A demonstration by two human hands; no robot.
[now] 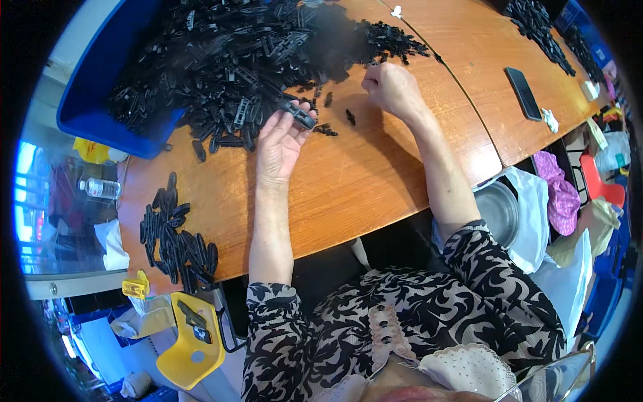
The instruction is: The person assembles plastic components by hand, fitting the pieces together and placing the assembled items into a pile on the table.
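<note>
My left hand (281, 144) holds a long black plastic part (299, 115) between thumb and fingers, over the table just in front of a big heap of similar black parts (221, 67). Further right, my right hand (394, 89) is closed, its fingers curled beside a pile of small black pieces (398, 41). Whatever its fingertips pinch is hidden from this view. On the wood between the two hands lie a few loose small black pieces (350, 117).
A blue bin (87, 110) lies tipped at the left, with the heap spilling from it onto the wooden table (355, 181). Long black parts (175, 234) form a group near the left front edge. A phone (522, 94) lies at right. A yellow chair (191, 352) stands below left.
</note>
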